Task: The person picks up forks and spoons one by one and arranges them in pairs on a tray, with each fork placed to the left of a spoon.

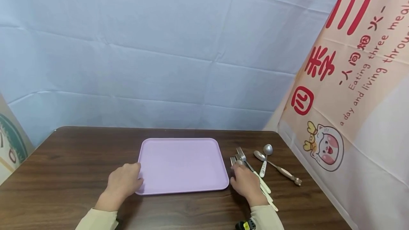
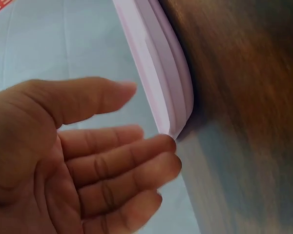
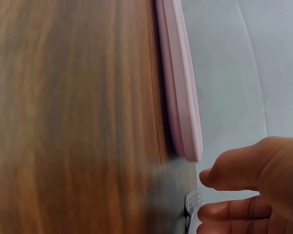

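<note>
A pale purple rectangular tray (image 1: 182,166) lies flat on the dark wooden table, its surface bare. My left hand (image 1: 124,180) is at the tray's left edge, fingers loosely extended beside the rim; in the left wrist view the thumb stands apart from the fingers, with nothing between them. My right hand (image 1: 246,182) is just off the tray's right edge, over several forks (image 1: 241,154) with cream handles (image 1: 265,186). In the right wrist view its thumb and fingers are parted near the tray corner, and one fork's tines (image 3: 193,199) show behind the fingertips. The hand partly hides the forks.
Right of the forks lie a spoon with a white patterned handle (image 1: 263,169) and a longer spoon with a tan handle (image 1: 285,173), crossing near their bowls. A pale blue cloth (image 1: 153,63) hangs behind the table (image 1: 83,159); a printed cloth (image 1: 361,81) hangs at the right.
</note>
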A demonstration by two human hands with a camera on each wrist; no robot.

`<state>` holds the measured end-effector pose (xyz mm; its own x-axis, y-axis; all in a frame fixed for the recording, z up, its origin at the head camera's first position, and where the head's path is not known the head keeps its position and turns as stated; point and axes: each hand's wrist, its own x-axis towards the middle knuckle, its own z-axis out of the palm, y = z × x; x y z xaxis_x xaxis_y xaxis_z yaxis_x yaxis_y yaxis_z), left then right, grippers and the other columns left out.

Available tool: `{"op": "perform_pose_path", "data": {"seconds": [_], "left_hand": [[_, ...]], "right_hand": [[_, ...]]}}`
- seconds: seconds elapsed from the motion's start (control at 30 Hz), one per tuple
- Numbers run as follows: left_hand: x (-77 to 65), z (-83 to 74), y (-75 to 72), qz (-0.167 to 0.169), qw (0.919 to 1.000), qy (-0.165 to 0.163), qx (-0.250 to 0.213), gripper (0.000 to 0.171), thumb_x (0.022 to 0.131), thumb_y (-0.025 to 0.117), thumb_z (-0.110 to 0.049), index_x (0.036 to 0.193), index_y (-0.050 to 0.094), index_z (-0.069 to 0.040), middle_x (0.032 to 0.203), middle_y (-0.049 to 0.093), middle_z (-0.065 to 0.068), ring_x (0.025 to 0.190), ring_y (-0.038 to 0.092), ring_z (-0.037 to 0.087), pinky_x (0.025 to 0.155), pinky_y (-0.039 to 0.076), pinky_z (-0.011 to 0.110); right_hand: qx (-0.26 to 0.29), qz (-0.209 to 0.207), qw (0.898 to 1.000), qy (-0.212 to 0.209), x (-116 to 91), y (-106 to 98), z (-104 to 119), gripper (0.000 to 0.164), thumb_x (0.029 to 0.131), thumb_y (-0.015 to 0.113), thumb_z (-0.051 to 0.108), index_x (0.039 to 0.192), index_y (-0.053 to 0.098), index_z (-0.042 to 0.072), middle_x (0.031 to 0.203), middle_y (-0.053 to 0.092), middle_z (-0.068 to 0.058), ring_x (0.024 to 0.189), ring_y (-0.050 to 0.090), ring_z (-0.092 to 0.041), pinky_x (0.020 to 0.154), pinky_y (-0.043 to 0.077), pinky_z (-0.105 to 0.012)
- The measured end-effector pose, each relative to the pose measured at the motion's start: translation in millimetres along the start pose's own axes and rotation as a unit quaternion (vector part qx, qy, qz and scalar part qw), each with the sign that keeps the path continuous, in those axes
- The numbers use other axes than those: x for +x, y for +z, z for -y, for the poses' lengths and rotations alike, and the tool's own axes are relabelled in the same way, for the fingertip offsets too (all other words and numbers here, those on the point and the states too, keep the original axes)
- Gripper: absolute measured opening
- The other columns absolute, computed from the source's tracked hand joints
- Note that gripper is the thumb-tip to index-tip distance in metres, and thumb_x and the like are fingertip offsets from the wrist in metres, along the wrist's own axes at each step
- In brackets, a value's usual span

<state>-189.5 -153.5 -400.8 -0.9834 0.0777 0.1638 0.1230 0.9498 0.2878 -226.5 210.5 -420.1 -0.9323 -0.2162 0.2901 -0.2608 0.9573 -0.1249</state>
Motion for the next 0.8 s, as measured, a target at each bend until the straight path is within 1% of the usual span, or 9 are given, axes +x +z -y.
{"op": "perform_pose_path", "data": {"seconds": [0.17, 0.27, 0.4, 0.47, 0.57, 0.67, 0.73, 0.77, 0.8], "left_hand": [[-0.5, -0.8, -0.9, 0.019, 0.9989, -0.042, -0.01, 0.014, 0.073, 0.063, -0.011, 0.072, 0.055, 0.0, 0.062, 0.054, 0.01, 0.051, 0.046, 0.023, 0.041, 0.038, 0.041], [0.2, -1.5, -1.9, 0.028, 0.9976, -0.061, -0.019, 0.014, 0.072, 0.063, -0.01, 0.075, 0.056, 0.002, 0.064, 0.055, 0.012, 0.052, 0.047, 0.023, 0.042, 0.039, 0.041], [0.8, -1.8, -3.0, 0.036, 0.9944, -0.092, -0.037, 0.012, 0.072, 0.061, -0.008, 0.078, 0.057, 0.002, 0.067, 0.057, 0.015, 0.055, 0.049, 0.025, 0.044, 0.04, 0.042], [1.1, -1.4, -2.8, 0.037, 0.9925, -0.107, -0.047, 0.01, 0.072, 0.059, -0.006, 0.078, 0.058, 0.002, 0.068, 0.057, 0.015, 0.056, 0.049, 0.026, 0.044, 0.04, 0.043], [1.6, -0.9, -2.1, 0.038, 0.9904, -0.121, -0.055, 0.007, 0.073, 0.056, -0.003, 0.078, 0.059, 0.001, 0.07, 0.057, 0.017, 0.057, 0.05, 0.028, 0.045, 0.04, 0.044], [2.0, -0.6, -0.9, 0.043, 0.9895, -0.126, -0.056, 0.008, 0.074, 0.055, -0.001, 0.08, 0.059, 0.001, 0.071, 0.058, 0.018, 0.059, 0.051, 0.028, 0.046, 0.041, 0.045], [1.9, -0.8, 0.1, 0.047, 0.9892, -0.127, -0.056, 0.009, 0.074, 0.055, 0.0, 0.081, 0.06, 0.001, 0.072, 0.058, 0.019, 0.059, 0.052, 0.029, 0.047, 0.042, 0.045], [1.7, -0.9, 0.7, 0.049, 0.9892, -0.126, -0.056, 0.009, 0.074, 0.055, 0.0, 0.082, 0.06, 0.001, 0.073, 0.058, 0.019, 0.06, 0.053, 0.029, 0.047, 0.042, 0.046], [1.5, -1.1, 1.4, 0.049, 0.9893, -0.125, -0.055, 0.01, 0.074, 0.056, 0.0, 0.083, 0.059, 0.002, 0.073, 0.058, 0.019, 0.06, 0.053, 0.029, 0.048, 0.042, 0.046]], "right_hand": [[0.005, 0.029, 0.999, 0.04, -3.4, -3.3, -10.6, 0.037, 0.068, 0.066, 0.01, 0.105, 0.063, 0.004, 0.088, 0.063, -0.014, 0.075, 0.061, -0.031, 0.056, 0.046, -0.046], [0.013, 0.053, 0.997, 0.057, -5.0, -5.8, -14.9, 0.038, 0.068, 0.067, 0.01, 0.105, 0.063, 0.002, 0.09, 0.063, -0.014, 0.077, 0.06, -0.031, 0.056, 0.046, -0.047], [0.029, 0.082, 0.994, 0.067, -6.6, -9.8, -18.2, 0.035, 0.067, 0.068, 0.009, 0.1, 0.063, 0.001, 0.086, 0.062, -0.012, 0.077, 0.059, -0.029, 0.059, 0.047, -0.047], [0.04, 0.095, 0.992, 0.071, -7.2, -12.0, -19.6, 0.038, 0.065, 0.067, 0.007, 0.103, 0.062, 0.001, 0.085, 0.062, -0.013, 0.078, 0.059, -0.029, 0.059, 0.046, -0.047], [0.05, 0.114, 0.989, 0.076, -7.0, -8.8, -26.3, 0.031, 0.064, 0.067, 0.007, 0.093, 0.061, 0.003, 0.077, 0.058, -0.009, 0.072, 0.055, -0.025, 0.057, 0.045, -0.045], [0.06, 0.131, 0.987, 0.076, -9.5, -12.6, -25.9, 0.017, 0.063, 0.067, 0.007, 0.074, 0.054, 0.007, 0.067, 0.051, -0.004, 0.062, 0.051, -0.021, 0.054, 0.042, -0.04], [0.07, 0.142, 0.985, 0.073, -11.9, -15.2, -24.5, 0.018, 0.063, 0.067, 0.006, 0.068, 0.051, 0.009, 0.062, 0.049, -0.001, 0.058, 0.049, -0.018, 0.051, 0.041, -0.037], [0.078, 0.149, 0.983, 0.075, -14.3, -22.3, -19.1, 0.018, 0.064, 0.067, 0.004, 0.066, 0.049, 0.008, 0.06, 0.048, -0.002, 0.054, 0.049, -0.018, 0.049, 0.041, -0.036], [0.085, 0.154, 0.981, 0.077, -15.4, -23.1, -18.6, 0.018, 0.063, 0.066, 0.003, 0.065, 0.049, 0.008, 0.058, 0.048, -0.001, 0.051, 0.049, -0.017, 0.046, 0.041, -0.034]]}}
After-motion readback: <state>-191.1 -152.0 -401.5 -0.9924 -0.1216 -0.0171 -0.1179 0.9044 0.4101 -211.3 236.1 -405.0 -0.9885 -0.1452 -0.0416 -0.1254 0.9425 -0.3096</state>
